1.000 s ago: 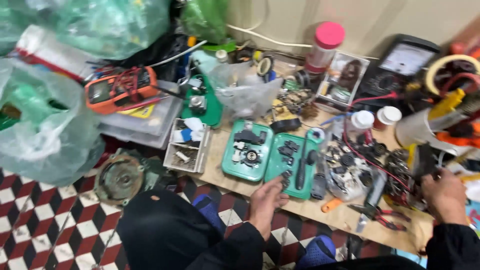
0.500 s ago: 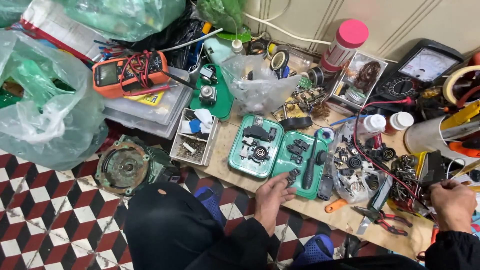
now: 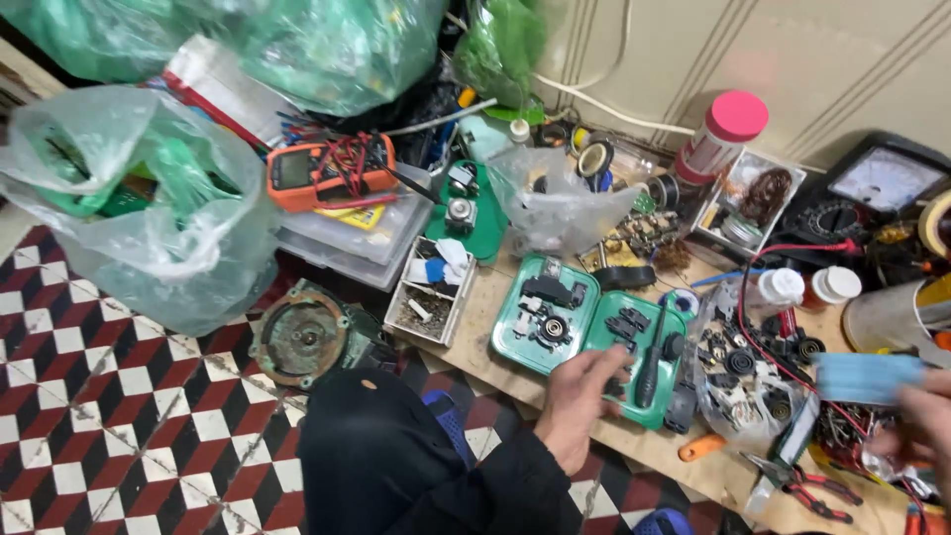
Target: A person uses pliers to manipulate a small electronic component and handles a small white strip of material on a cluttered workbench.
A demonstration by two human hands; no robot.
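Green plastic tray point(image 3: 634, 362), near board edge: holds small black parts and a dark screwdriver point(image 3: 651, 359). Left hand point(image 3: 578, 403) rests at its front rim, fingers loosely apart, clamped on nothing. Judged best: pick one part at a time, tray kept flat. Right hand point(image 3: 923, 414), blurred, pinches a pale blue mask point(image 3: 867, 376). Beyond: orange multimeter point(image 3: 327, 170).

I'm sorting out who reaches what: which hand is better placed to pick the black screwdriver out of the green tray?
Probably the left hand: its fingers already rest on the green tray beside the black screwdriver. The right hand is off at the frame's edge, holding a blue face mask.
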